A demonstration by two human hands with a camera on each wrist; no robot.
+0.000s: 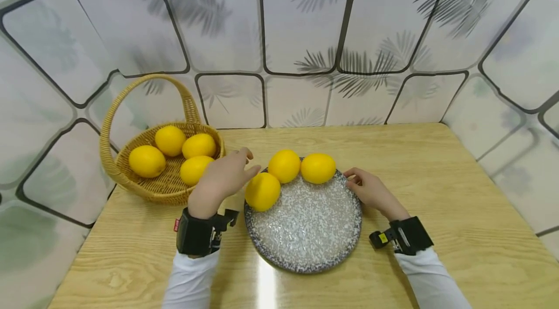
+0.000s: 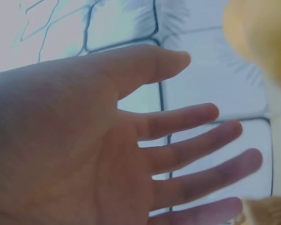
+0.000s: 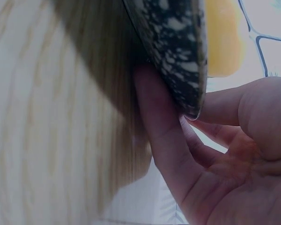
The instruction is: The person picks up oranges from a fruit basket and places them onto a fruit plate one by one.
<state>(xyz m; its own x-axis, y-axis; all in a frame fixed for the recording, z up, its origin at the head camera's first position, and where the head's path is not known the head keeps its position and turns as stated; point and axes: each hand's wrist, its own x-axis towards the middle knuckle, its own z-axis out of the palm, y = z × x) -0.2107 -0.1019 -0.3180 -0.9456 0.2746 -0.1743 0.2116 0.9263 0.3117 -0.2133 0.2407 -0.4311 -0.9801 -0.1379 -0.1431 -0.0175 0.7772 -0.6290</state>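
A round speckled grey plate (image 1: 310,226) lies on the table, bearing three lemons along its far left edge: one at the left (image 1: 262,191), one behind it (image 1: 284,166) and one at the back (image 1: 318,168). My right hand (image 1: 373,192) pinches the plate's right rim; in the right wrist view the dark speckled rim (image 3: 175,56) sits between its fingers. Between the basket and the plate hovers my left hand (image 1: 224,173), holding nothing. Its fingers (image 2: 187,157) are straight and spread in the left wrist view, with a blurred yellow lemon (image 2: 262,37) beyond the thumb.
A wicker basket (image 1: 157,197) with a tall arched handle stands at the left, with several lemons (image 1: 147,161) inside. The left forearm passes close by its front right side. Patterned wall panels (image 1: 297,100) enclose the wooden table (image 1: 441,202) at the back and sides.
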